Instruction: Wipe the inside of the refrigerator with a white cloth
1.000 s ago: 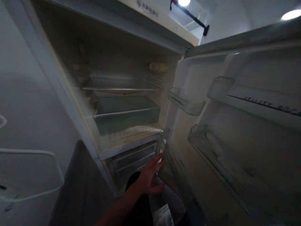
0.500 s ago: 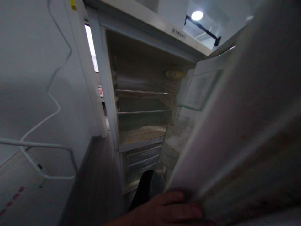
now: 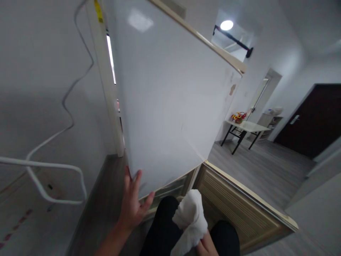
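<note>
The white upper refrigerator door (image 3: 170, 96) stands swung to, across the front of the fridge. At its lower left corner is my left hand (image 3: 134, 204), fingers spread and fingertips against the edge. My right hand (image 3: 205, 246) is closed around a crumpled white cloth (image 3: 192, 213), held above my lap between my knees. Part of that hand is hidden by the cloth. Below, the lower refrigerator door (image 3: 237, 204) is swung out to the right, with its ribbed inner side showing. Part of the lower compartment (image 3: 170, 190) shows behind my knee.
A white cable (image 3: 77, 80) runs down the left wall, above a white bent tube (image 3: 55, 164). To the right, a folding table (image 3: 247, 126) carries a flower basket (image 3: 239, 117). A dark door (image 3: 310, 117) is at the far right.
The upper door has swung leftward from wide open to covering the shelves. My left hand has moved left with its edge. My right hand and the white cloth have come into view.
</note>
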`<control>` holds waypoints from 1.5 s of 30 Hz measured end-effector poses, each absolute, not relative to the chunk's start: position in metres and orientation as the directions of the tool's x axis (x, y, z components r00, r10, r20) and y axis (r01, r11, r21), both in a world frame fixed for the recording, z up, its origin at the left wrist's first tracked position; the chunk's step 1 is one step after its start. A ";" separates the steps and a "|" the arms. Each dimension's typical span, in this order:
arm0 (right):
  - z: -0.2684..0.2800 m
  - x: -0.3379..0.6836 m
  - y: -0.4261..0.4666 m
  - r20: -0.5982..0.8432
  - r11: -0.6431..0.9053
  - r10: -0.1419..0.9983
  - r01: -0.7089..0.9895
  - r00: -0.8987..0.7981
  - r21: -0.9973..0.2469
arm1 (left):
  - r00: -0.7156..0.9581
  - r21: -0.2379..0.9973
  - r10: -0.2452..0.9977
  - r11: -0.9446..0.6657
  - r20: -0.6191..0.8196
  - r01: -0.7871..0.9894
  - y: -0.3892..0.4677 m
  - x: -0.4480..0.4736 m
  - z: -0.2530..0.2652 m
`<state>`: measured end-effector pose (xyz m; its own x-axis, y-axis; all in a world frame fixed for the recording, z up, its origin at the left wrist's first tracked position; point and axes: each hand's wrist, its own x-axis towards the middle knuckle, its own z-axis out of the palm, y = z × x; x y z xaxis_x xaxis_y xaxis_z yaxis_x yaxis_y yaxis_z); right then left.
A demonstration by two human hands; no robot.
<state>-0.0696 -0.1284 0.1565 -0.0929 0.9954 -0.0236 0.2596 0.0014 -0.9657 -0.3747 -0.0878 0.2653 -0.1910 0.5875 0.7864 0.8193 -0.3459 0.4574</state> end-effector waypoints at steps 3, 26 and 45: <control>0.161 -0.067 -0.125 -0.008 0.023 0.993 0.261 -0.118 -0.965 | -0.201 0.439 0.585 -0.298 0.786 0.847 -0.061 -0.388 0.259; 0.180 -0.036 -0.088 -0.075 -0.064 0.966 0.051 -0.248 -0.997 | 0.221 0.920 0.968 -0.194 0.122 0.341 -0.065 -0.286 0.221; 0.126 -0.128 -0.091 -0.027 -0.054 0.911 -0.054 -0.411 -0.997 | 0.282 0.968 0.956 0.014 -0.086 0.249 -0.054 -0.310 0.177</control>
